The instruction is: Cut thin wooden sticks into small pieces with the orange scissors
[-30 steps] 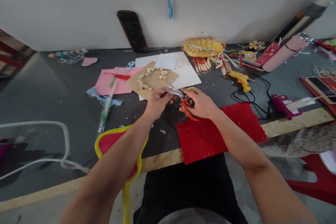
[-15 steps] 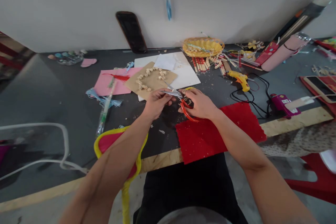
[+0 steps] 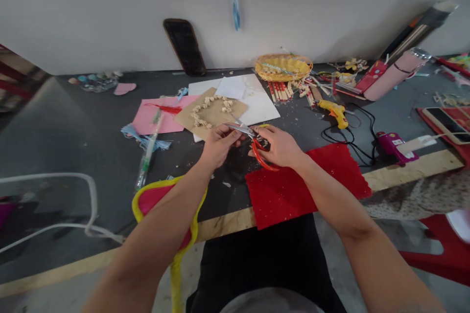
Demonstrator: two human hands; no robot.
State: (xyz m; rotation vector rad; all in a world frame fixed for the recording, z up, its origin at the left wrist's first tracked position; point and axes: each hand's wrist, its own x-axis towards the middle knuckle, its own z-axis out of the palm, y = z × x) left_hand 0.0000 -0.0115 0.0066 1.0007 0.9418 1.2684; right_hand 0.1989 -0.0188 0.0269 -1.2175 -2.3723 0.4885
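Note:
A pair of scissors (image 3: 261, 155) with red-orange handles is gripped by my right hand (image 3: 281, 146), its blades pointing left. My left hand (image 3: 219, 146) is closed in a pinch close to the blade tips; a small pale piece seems to be at its fingers, but what it is I cannot make out. Just beyond the hands, a ring of small cream-coloured pieces (image 3: 200, 121) lies on a brown card (image 3: 183, 116). Under my right forearm, a red felt cloth (image 3: 282, 198) with pale crumbs on it covers the table edge.
A yellow glue gun (image 3: 335, 112) with a black cord lies right of the hands. Behind stand a yellow basket (image 3: 283, 77), a pink flask (image 3: 396, 76) and a leaning phone (image 3: 185, 48). Light-blue tassels (image 3: 147, 139) and pink paper (image 3: 137, 120) lie left. A yellow-edged pink item (image 3: 152, 199) sits under my left forearm.
The scissor blades have parted slightly near my left fingers. Both hands stay in nearly the same place, and the view has shifted a little.

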